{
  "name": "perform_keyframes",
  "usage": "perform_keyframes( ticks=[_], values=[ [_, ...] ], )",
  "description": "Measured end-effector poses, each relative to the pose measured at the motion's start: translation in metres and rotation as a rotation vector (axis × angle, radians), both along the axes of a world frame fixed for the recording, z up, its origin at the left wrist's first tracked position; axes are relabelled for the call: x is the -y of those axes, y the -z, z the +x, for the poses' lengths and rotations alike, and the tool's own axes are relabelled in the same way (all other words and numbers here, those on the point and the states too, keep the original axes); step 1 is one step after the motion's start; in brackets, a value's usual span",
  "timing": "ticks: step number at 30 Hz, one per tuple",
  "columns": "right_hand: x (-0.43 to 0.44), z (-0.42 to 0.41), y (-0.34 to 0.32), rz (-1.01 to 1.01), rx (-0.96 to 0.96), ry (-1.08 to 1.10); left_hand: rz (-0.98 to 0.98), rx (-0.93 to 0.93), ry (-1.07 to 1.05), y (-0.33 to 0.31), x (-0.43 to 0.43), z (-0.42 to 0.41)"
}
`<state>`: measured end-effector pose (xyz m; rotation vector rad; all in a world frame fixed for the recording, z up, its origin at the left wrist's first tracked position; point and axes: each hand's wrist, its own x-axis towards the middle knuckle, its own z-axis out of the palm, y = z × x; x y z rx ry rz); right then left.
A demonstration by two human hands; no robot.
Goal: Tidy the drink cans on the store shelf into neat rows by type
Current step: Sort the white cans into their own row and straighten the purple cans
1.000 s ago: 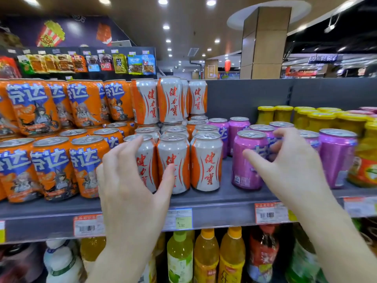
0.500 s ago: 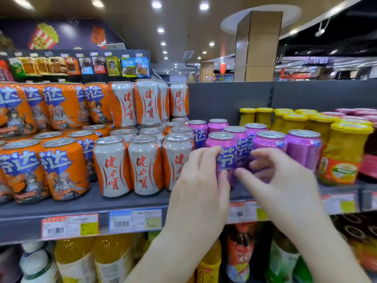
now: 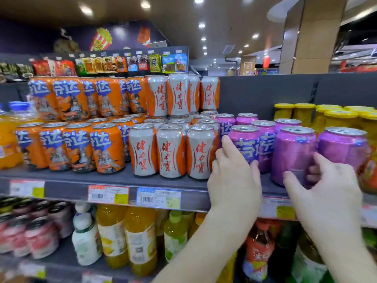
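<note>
Store shelf (image 3: 81, 178) boards hold rows of cans, and both hands are near its right end. The left hand (image 3: 234, 180) wraps around the first purple can (image 3: 243, 144), with one finger up its side and the thumb low in front. The right hand (image 3: 326, 190) grips the second purple can (image 3: 293, 152) low down, thumb in front and fingers curled around the side. Both cans stand up on the shelf.

Just past the right hand is a third purple can (image 3: 344, 144). Beside the left hand stand white cans (image 3: 171, 152), and orange cans (image 3: 79, 146) are farther out.

The cans look full, so probably a bit heavy. They are hard, smooth and likely slippery. Hold them around the middle.
</note>
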<state>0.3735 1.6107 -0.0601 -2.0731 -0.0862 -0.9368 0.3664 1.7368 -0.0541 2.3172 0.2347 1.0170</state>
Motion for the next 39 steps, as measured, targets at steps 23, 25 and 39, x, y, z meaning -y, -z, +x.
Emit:
perform_keyframes(
  ticks=[23,25,39],
  values=[
    [0.021,0.013,-0.015,-0.012,-0.213,-0.423,0.058,0.101,-0.038,-0.004,-0.005,-0.025],
    [0.013,0.014,-0.014,-0.026,-0.188,-0.358,0.065,0.109,-0.053,-0.003,-0.006,-0.028],
    [0.001,0.007,-0.009,-0.111,-0.107,-0.298,0.09,0.099,-0.208,0.0,-0.004,-0.032]
  ],
)
